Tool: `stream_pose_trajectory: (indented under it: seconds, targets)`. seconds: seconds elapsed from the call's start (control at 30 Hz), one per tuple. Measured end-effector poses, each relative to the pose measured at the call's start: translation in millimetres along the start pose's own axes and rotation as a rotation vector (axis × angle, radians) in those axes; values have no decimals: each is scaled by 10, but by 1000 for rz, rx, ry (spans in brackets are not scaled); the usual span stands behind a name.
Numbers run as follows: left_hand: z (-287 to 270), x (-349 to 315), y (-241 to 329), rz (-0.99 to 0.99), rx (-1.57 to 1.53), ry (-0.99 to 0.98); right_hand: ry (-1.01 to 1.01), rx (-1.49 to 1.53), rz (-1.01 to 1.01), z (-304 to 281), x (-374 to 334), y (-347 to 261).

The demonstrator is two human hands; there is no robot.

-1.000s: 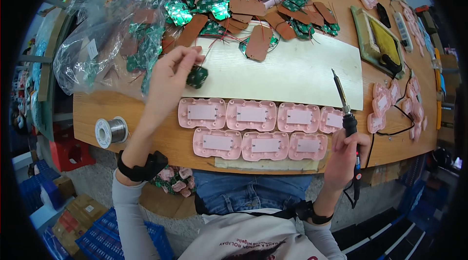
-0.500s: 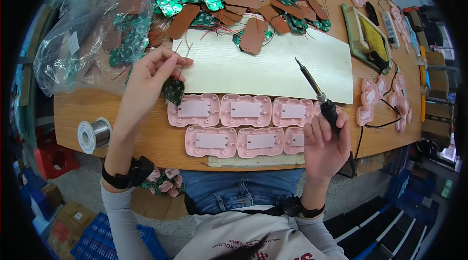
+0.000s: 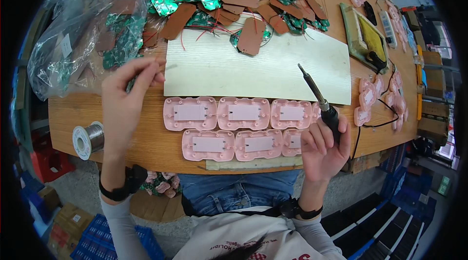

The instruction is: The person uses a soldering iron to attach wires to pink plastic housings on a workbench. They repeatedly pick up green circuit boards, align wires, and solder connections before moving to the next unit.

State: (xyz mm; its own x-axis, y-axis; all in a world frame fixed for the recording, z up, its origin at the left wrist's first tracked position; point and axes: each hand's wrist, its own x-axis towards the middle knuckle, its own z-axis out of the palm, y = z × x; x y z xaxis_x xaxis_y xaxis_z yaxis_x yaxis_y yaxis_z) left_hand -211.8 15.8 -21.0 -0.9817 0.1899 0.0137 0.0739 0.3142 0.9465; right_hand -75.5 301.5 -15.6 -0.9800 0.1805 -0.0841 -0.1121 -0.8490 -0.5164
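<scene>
My left hand (image 3: 122,89) pinches, fingers nearly closed, what looks like a small dark-green circuit board (image 3: 130,84), mostly hidden, beside the pale rectangular panel (image 3: 292,65); my right hand (image 3: 321,151) curls round the black-handled soldering iron (image 3: 319,98); I judge this preparation for soldering, calling for steady alignment.

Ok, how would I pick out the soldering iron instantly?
On the wooden table lies a long pale board. Toward its right end, the person's right hand grips the soldering iron. Unlike the pink shells nearby, it is slender, with a black handle and pointed tip.
</scene>
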Motion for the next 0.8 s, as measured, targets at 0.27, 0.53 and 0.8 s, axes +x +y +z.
stream_pose_trajectory:
  seconds: [0.27, 0.53, 0.8]
  targets:
    - [165, -551, -69, 187, 407, -58, 54, -705, -107, -9, -147, 237]
    - [327, -577, -165, 181, 371, -53, 165, -610, 24, -5, -181, 482]
    - [350, -564, -218, 172, 311, -27, 122, -593, 1, 8, -100, 512]
